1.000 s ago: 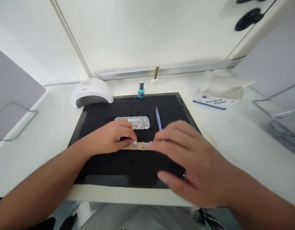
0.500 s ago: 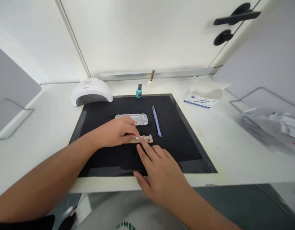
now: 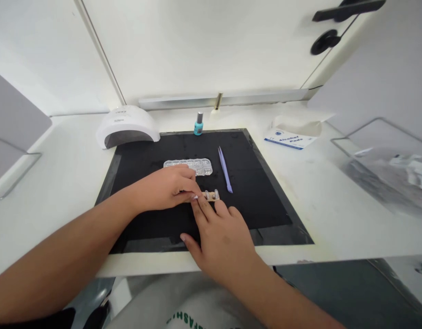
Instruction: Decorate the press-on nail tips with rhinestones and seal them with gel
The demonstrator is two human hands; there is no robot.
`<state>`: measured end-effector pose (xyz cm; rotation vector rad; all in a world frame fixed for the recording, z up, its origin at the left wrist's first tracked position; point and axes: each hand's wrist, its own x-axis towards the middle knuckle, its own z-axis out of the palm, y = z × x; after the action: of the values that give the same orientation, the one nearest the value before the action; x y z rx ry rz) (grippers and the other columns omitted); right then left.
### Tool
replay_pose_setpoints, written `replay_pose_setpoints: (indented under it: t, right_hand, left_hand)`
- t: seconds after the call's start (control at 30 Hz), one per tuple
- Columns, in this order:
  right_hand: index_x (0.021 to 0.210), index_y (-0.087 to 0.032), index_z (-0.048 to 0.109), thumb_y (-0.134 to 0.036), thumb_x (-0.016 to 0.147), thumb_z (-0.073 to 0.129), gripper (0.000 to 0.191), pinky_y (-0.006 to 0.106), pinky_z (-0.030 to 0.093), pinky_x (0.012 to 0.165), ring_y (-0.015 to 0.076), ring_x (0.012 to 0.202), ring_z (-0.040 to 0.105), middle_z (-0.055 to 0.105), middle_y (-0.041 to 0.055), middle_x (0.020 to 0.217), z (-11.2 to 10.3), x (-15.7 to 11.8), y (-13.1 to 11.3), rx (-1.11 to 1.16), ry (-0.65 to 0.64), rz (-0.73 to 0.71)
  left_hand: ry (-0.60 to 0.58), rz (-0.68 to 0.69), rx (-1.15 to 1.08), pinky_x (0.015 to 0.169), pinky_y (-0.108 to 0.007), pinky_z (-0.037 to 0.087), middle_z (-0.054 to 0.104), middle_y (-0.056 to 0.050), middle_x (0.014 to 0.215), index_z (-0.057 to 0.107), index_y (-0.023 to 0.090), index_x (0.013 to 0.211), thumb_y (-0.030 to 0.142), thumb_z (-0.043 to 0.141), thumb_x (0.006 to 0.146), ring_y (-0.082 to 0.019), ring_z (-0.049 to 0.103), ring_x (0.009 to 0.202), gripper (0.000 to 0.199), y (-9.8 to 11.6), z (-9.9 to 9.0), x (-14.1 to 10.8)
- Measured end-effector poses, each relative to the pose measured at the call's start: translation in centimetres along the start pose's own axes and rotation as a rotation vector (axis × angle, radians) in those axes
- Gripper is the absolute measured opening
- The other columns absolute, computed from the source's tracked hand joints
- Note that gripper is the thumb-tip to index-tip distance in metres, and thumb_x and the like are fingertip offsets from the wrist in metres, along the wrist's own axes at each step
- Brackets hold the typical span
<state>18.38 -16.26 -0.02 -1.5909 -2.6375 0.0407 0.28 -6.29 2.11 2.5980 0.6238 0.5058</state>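
Note:
Near the middle of the black mat, my left hand (image 3: 173, 188) is closed in a pinch around a small whitish nail tip (image 3: 196, 197). My right hand (image 3: 222, 233) has its fingers stretched out, with the index and middle fingertips against that same spot and the thumb apart over the mat. Under the fingertips lies a narrow wooden strip (image 3: 216, 197), partly hidden by both hands. Clear nail tips (image 3: 206, 194) stand in a row toward its right end. Just behind my left hand is a clear compartment case (image 3: 206, 167) holding small bits.
Purple tweezers (image 3: 225, 170) lie on the black mat (image 3: 262, 196) right of the case. A white nail lamp (image 3: 126, 125), a turquoise bottle (image 3: 198, 124) and a gold-capped bottle (image 3: 218, 101) stand behind. An alcohol pads box (image 3: 291, 137) and a wire rack (image 3: 355, 132) are at right.
My right hand has shifted left, bringing its fingertips up against my left fingertips over the strip. My left hand keeps its pinch. The camera view has shifted slightly.

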Motion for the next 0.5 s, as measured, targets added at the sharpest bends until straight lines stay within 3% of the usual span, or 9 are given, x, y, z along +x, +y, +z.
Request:
replay_pose_setpoints:
  t: [0.5]
  right_hand:
    - [0.145, -0.006, 0.044, -0.050, 0.094, 0.041, 0.068, 0.049, 0.042, 0.080, 0.0388, 0.121, 0.048, 0.049, 0.0167, 0.148, 0.50, -0.11, 0.10, 0.002, 0.037, -0.034]
  left_hand:
    - [0.018, 0.000, 0.139, 0.077, -0.031, 0.045, 0.061, -0.007, 0.083, 0.072, 0.015, 0.093, 0.017, 0.050, 0.095, -0.018, 0.055, 0.080, 0.022, 0.17, -0.27, 0.51]
